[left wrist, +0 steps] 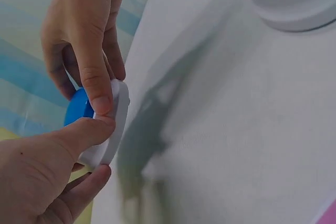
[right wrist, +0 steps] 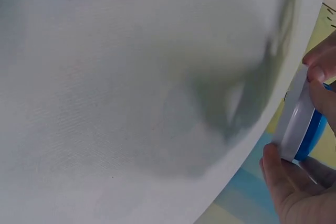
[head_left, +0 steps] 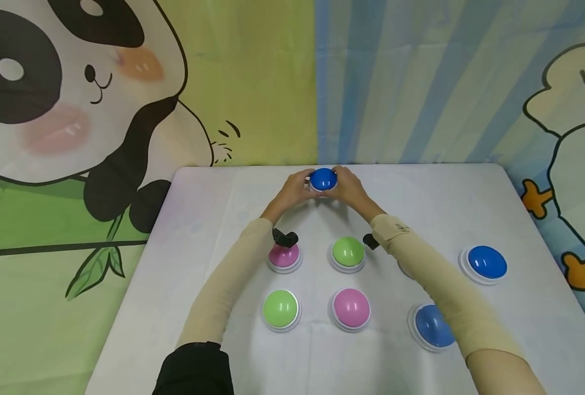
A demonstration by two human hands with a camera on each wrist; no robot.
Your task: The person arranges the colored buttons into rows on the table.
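Both hands hold a push button (head_left: 323,179) with a glossy blue dome and a white base, raised over the far edge of the table. My left hand (head_left: 293,191) pinches its left side, and my right hand (head_left: 350,189) grips the right side. The left wrist view has the button (left wrist: 102,148) tipped on edge, the left thumb and fingers (left wrist: 86,195) on the base rim. There the right hand (left wrist: 86,30) reaches down from above. Seen from the right wrist, the white base (right wrist: 294,119) faces the table, with right fingers (right wrist: 278,177) at its lower end.
On the white table (head_left: 213,208) stand a magenta button (head_left: 283,257), a green button (head_left: 348,252), a second green one (head_left: 280,309) and a pink one (head_left: 352,308). Blue buttons (head_left: 487,262) stand to the right, one partly behind the right sleeve (head_left: 436,274). A cartoon curtain (head_left: 268,82) hangs behind.
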